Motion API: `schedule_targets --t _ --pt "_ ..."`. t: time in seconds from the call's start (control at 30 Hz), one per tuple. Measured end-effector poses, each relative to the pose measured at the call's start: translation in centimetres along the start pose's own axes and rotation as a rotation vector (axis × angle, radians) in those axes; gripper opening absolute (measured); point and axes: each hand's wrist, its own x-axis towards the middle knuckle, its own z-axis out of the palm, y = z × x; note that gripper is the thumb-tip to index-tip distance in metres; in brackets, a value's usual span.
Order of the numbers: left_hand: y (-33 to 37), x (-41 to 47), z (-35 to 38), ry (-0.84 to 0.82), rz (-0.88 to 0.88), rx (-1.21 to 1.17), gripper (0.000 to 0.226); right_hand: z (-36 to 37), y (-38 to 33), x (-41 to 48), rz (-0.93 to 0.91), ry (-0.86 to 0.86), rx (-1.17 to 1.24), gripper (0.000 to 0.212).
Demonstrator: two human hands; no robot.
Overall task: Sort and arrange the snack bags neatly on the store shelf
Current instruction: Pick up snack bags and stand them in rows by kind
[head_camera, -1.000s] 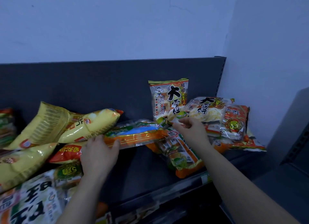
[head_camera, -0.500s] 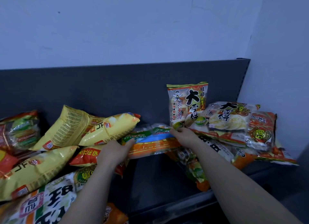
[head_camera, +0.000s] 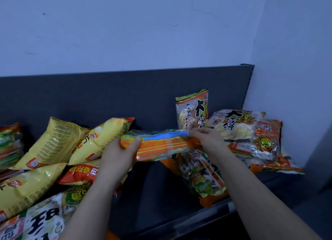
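Both hands share one load: my left hand point(head_camera: 118, 155) grips the near end of the orange-and-blue snack bag point(head_camera: 161, 144), thumb across its front, while my right hand point(head_camera: 206, 139) pinches the sealed edge at the other end. The bag hangs roughly level between them, lifted clear of the dark shelf point(head_camera: 158, 186). I judge the two-ended hold is there to stop a long, floppy pack from sagging while I choose its place.

Just beside my left hand, the yellow chip bags point(head_camera: 100, 137) lie tumbled against one another. Behind my right hand an upright rice-cracker bag point(head_camera: 192, 110) leans on the back panel point(head_camera: 107, 96), with flat rice-cracker bags point(head_camera: 235, 125) stacked toward the wall. Under my right wrist an orange assorted-snack bag point(head_camera: 203, 177) juts over the shelf's front edge. The stretch of shelf directly beneath the held bag looks the likeliest spot for it.
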Motion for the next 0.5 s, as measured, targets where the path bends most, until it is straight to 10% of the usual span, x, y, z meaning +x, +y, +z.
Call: schedule_targets --t 0.27,0.5 --pt "8.1 -2.0 -0.4 0.279 0.29 -0.216 0.035 -2.5 -4.7 -1.5 -0.141 0.024 0.199 0.011" --pt "10.1 -2.3 1.3 0.161 0.501 -0.344 0.021 -7.2 -8.5 -3.3 -0.398 0.196 0.304 0.01"
